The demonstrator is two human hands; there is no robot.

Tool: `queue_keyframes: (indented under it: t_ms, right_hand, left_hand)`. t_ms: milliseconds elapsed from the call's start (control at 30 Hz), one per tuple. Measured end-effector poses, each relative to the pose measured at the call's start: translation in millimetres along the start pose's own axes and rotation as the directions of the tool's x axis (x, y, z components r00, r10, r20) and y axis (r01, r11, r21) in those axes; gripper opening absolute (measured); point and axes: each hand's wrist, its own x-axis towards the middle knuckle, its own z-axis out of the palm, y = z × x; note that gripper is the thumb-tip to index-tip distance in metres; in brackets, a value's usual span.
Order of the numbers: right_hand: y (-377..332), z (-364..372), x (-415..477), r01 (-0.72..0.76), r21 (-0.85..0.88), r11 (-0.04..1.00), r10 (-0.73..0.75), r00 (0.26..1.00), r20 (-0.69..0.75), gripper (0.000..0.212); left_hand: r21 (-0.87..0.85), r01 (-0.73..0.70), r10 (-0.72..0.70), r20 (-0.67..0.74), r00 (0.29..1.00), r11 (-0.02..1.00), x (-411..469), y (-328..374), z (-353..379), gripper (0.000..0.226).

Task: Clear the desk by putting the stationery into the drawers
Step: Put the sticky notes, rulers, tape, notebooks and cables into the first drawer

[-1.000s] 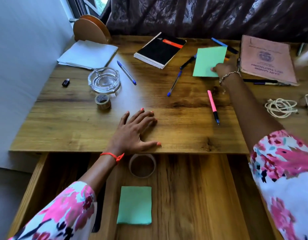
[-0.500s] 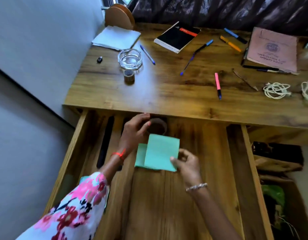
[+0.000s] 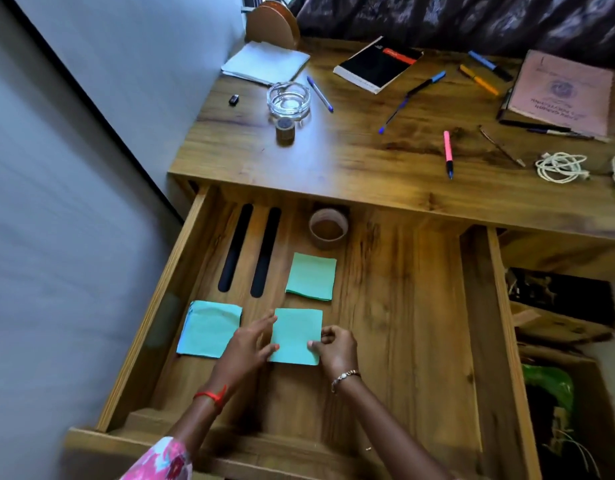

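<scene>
In the open drawer (image 3: 403, 306), the right hand (image 3: 335, 349) pinches the right edge of the nearest green pad (image 3: 296, 336) with curled fingers. The left hand (image 3: 245, 348) sets straight, relaxed fingers against the pad's left edge. A second green pad (image 3: 209, 329) lies just left, a third green pad (image 3: 311, 276) beyond, then a tape roll (image 3: 328, 227). Farther off on the table (image 3: 333, 168) lie a pink pen (image 3: 448, 152) and a black notebook (image 3: 377, 64).

Green paper pads (image 3: 296, 336), pink highlighter (image 3: 448, 151), floral pink sleeve (image 3: 162, 460)
</scene>
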Motion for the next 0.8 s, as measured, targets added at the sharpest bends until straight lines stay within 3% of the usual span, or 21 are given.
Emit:
queue_keyframes:
  t_ms: [200,433,667,800]
  right_hand:
    - [-2,9,-9,0.022,-0.047,0.999,-0.026,0.996,-0.090,0.031]
    - [2,3,-17,0.095,-0.282,0.955,-0.136,0.982,-0.130,0.027]
    - [13,-24,-29,0.165,-0.310,0.936,-0.225,0.960,-0.168,0.028]
    - [24,-53,-42,0.185,-0.289,0.939,-0.251,0.945,-0.211,0.024]
  left_hand:
    - [0.237,-0.097,0.047,0.211,0.976,0.967,-7,-2,9,0.070]
    - [0.296,-0.115,0.070,0.159,0.985,0.948,-13,-4,19,0.063]
    - [0.227,-0.089,0.053,0.158,0.986,0.970,-19,-3,29,0.066]
    - [0.306,-0.130,0.085,0.158,0.984,0.943,-24,3,33,0.070]
